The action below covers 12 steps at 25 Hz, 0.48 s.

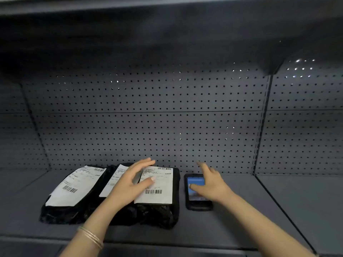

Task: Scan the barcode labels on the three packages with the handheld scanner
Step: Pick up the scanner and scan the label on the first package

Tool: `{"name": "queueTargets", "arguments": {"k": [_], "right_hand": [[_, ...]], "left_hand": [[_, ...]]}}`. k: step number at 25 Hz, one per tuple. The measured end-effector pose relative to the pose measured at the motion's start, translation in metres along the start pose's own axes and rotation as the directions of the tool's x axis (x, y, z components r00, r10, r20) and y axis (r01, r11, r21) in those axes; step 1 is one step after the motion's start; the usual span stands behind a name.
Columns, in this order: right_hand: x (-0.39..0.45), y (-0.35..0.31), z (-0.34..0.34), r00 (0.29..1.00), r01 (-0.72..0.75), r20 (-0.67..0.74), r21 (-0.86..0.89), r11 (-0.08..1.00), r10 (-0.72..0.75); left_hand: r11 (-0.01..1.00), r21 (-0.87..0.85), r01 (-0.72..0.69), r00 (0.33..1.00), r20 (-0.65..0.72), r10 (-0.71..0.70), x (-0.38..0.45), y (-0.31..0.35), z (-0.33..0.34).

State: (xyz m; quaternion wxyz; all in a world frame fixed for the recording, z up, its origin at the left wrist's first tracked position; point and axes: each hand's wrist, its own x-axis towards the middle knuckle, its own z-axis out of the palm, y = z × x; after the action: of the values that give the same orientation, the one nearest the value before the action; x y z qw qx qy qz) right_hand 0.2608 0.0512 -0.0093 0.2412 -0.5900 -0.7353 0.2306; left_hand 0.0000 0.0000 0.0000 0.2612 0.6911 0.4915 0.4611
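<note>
Three black plastic packages lie side by side on a grey shelf (241,219), each with a white barcode label facing up: the left package (74,190), the middle package (113,180) and the right package (159,188). My left hand (131,182) hovers open over the middle and right packages, hiding part of their labels. To the right lies the handheld scanner (196,203), black with a lit blue screen. My right hand (211,184) is spread open just above it, fingers over the screen; I cannot tell whether it touches.
A grey pegboard back wall (167,117) rises behind the shelf. An upper shelf (167,25) hangs overhead. A vertical divider (261,127) marks the neighbouring bay on the right. The shelf's front edge runs along the bottom.
</note>
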Motion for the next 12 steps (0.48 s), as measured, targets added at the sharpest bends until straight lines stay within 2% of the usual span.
{"name": "queueTargets", "arguments": {"k": [2,4,8,12], "right_hand": [[0.003,0.001,0.013,0.987,-0.149,0.038,-0.173,0.974,0.158],[-0.002,-0.004,0.028,0.961,-0.236,0.072,-0.297,0.925,0.268],[0.007,-0.012,0.04,0.938,-0.309,0.019,-0.402,0.862,0.345],[0.011,-0.023,0.042,0.873,-0.464,-0.066,-0.417,0.782,0.483]], "left_hand": [[0.982,0.176,0.068,0.997,-0.04,-0.061,0.003,-0.003,0.004],[0.952,0.276,0.129,0.991,-0.016,-0.13,0.002,-0.007,0.01],[0.924,0.334,0.184,0.981,-0.003,-0.194,0.005,-0.016,0.011],[0.904,0.347,0.248,0.966,-0.022,-0.256,0.005,-0.016,0.011]]}}
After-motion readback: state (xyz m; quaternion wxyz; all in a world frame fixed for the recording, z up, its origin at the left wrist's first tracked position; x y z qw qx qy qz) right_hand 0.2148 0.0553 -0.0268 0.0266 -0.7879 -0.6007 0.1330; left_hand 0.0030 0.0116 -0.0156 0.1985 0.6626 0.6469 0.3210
